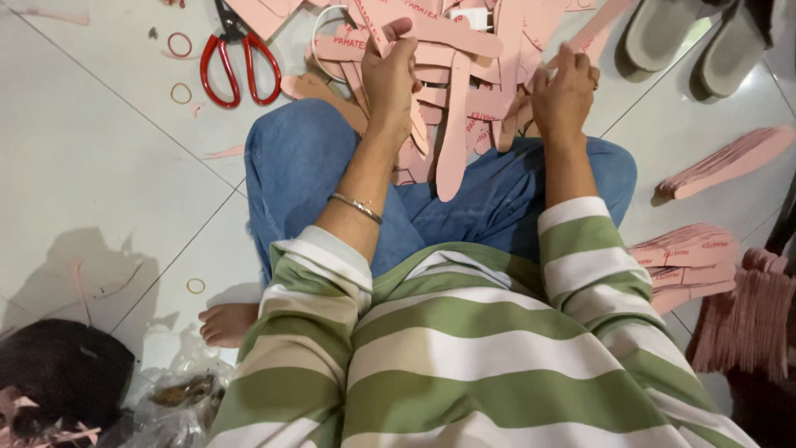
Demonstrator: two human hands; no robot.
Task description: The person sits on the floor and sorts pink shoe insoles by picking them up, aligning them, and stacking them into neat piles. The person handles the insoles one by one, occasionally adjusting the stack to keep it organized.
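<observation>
I sit cross-legged on a white tiled floor in blue jeans and a green-and-white striped top. A loose heap of pink strap-shaped cutouts [464, 91] lies over my knees and the floor ahead. My left hand [390, 75] is closed around a bunch of these pink strips, held upright above my left knee, with a thin bracelet on that wrist. My right hand [565, 91] rests on the heap's right side, fingers curled on a pink strip.
Red-handled scissors [239, 56] lie on the tiles at upper left, with rubber bands [180, 44] near them. Neat stacks of pink strips [688, 261] sit at the right, another stack [730, 158] beyond. Two grey slippers [696, 37] are at top right. A plastic bag [178, 398] lies bottom left.
</observation>
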